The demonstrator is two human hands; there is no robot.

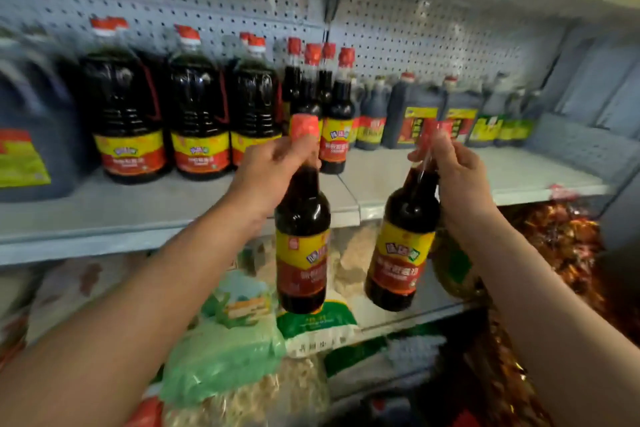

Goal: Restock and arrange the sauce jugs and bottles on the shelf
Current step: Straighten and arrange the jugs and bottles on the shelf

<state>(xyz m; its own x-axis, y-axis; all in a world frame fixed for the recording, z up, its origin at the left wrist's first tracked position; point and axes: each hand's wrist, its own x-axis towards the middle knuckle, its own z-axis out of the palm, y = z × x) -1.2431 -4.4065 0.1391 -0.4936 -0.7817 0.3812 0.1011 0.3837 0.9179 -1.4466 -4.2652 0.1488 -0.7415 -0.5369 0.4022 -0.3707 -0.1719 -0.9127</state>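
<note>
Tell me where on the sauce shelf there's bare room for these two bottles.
Bare shelf lies right of the standing bottles, in front of the dark jugs. A bare strip runs along the front edge before the large jugs. The left half is crowded behind it.

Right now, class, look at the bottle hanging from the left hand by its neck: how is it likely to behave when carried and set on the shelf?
The bottle looks full of dark sauce, so probably heavy for its size. Gripped only at the neck by the left hand, it may swing. Tall and narrow, it could tip if nudged on the shelf.
</note>
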